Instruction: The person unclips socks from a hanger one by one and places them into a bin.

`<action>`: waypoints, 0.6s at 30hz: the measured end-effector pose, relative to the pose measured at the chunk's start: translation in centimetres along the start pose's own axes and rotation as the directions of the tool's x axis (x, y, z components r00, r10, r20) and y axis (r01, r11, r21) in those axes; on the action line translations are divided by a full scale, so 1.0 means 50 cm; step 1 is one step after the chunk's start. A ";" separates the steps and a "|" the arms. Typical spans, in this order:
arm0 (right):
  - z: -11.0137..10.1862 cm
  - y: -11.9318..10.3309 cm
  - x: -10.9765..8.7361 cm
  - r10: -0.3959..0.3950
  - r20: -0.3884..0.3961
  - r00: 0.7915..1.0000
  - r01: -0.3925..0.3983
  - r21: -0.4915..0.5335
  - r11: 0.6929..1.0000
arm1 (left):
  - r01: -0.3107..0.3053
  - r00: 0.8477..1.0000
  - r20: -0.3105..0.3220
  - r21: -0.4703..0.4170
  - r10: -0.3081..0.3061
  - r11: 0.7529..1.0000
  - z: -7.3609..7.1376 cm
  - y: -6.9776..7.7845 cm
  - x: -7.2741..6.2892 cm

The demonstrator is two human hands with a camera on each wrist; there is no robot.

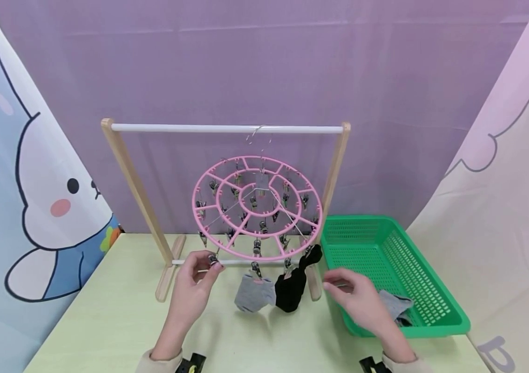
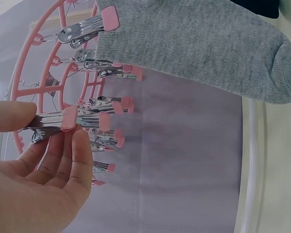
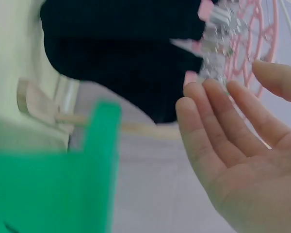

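My left hand point(image 1: 191, 291) pinches a metal clip point(image 2: 51, 121) with pink tips between thumb and fingers, at the front left of the pink round drying hanger point(image 1: 197, 220). Nothing is seen between the clip's tips. To its right a grey sock point(image 1: 254, 294) hangs from another clip, with a black sock point(image 1: 291, 290) beside it. More black fabric point(image 1: 313, 256) hangs at the hanger's right edge. My right hand point(image 1: 359, 299) is over the near left side of the green basket point(image 1: 432, 280), fingers extended and holding nothing. In the right wrist view its fingertips appear close to the black sock's clips.
The hanger hooks onto a white bar point(image 1: 190, 128) between two wooden posts point(image 1: 136, 189). Several more clips dangle under its rings. A grey sock point(image 1: 395, 304) with something dark lies in the basket. A purple cloth point(image 1: 264, 67) hangs behind the pale table point(image 1: 101, 305).
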State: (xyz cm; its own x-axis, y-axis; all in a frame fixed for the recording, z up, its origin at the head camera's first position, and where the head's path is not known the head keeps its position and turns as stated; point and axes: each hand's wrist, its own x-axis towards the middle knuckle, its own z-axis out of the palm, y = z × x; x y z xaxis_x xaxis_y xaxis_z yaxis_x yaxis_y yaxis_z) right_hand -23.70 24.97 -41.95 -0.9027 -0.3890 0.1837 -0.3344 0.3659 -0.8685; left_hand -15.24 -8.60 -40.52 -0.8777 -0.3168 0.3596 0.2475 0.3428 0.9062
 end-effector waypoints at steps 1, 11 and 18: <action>0.008 0.000 0.000 -0.009 0.004 1.000 0.009 0.016 1.000 | 0.003 1.000 0.003 0.002 -0.003 1.000 0.000 0.000 0.000; 0.073 -0.012 0.003 -0.085 0.040 0.996 0.080 0.109 0.991 | 0.018 1.000 0.014 0.022 -0.019 1.000 0.002 0.005 -0.002; 0.109 -0.031 0.011 -0.115 0.039 0.993 0.110 0.108 0.988 | 0.015 1.000 0.015 0.031 -0.015 0.999 0.003 0.006 -0.002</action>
State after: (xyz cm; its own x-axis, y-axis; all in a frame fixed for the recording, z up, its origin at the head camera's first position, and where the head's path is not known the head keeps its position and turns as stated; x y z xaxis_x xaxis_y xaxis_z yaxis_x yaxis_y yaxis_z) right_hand -22.17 19.58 -43.00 -0.8472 -0.4610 0.2641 -0.4003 0.2271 -0.8878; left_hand -15.13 -8.34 -40.32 -0.8875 -0.3085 0.3422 0.2216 0.3654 0.9041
